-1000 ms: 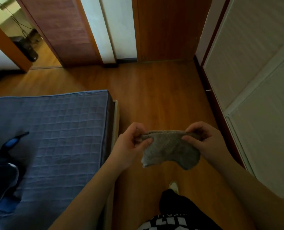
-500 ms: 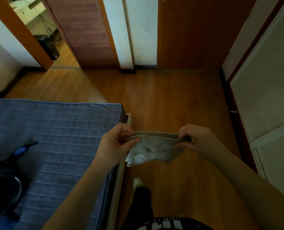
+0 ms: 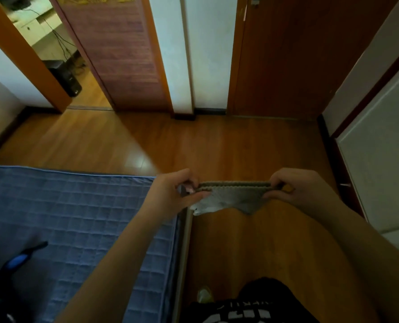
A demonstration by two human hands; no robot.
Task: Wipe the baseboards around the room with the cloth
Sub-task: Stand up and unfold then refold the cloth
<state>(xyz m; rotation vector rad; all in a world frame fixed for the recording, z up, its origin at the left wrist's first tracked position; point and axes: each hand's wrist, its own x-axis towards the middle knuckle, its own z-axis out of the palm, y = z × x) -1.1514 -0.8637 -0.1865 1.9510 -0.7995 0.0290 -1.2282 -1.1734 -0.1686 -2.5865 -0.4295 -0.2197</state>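
Note:
A small grey cloth (image 3: 231,197) is stretched taut between both hands at waist height over the wooden floor. My left hand (image 3: 172,194) pinches its left end and my right hand (image 3: 296,190) pinches its right end; the lower edge hangs loose. A dark baseboard (image 3: 209,111) runs along the far wall between the doors. Another dark baseboard (image 3: 327,145) follows the right wall under the white wardrobe panels. A third dark strip (image 3: 5,134) lines the left wall.
A bed with a blue quilted cover (image 3: 77,217) fills the lower left, its frame edge (image 3: 184,241) beside my legs. Dark objects (image 3: 19,259) lie on it. An open doorway (image 3: 61,66) is far left, a brown door (image 3: 287,54) ahead, wardrobe panels (image 3: 380,159) right.
The view has tilted up, showing more of the far wall and doors. My hands have pulled the cloth straighter and wider between them.

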